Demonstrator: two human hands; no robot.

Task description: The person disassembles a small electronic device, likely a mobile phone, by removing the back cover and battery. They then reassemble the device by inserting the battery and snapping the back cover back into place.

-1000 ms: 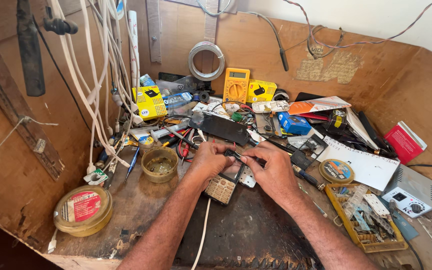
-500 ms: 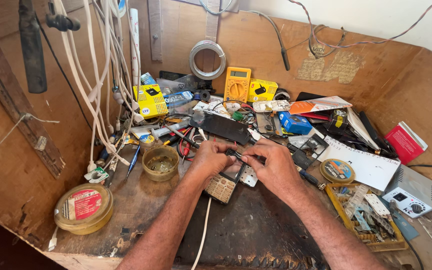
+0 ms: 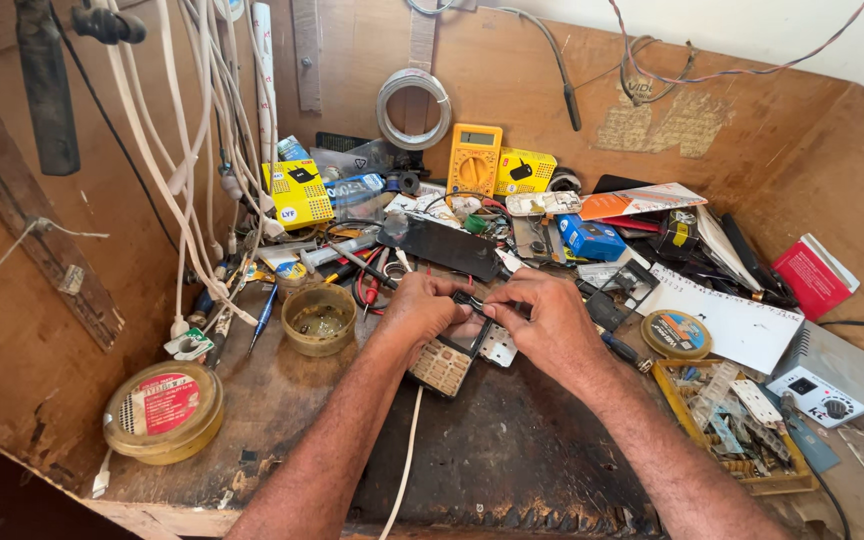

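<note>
Both my hands meet over an old keypad phone lying on a dark mat at the bench's middle. My left hand grips the phone's upper end. My right hand pinches a small dark part against the phone's top, fingertips touching the left hand's. A white cable runs from the phone toward the front edge. A small white panel lies just under my right hand.
A yellow multimeter leans on the back wall. A brass bowl and a round tin sit at the left. White cables hang at the left. A parts tray, tape roll, white meter box sit at the right.
Both hands stay on the phone; the fingers have shifted only slightly at its top end.
</note>
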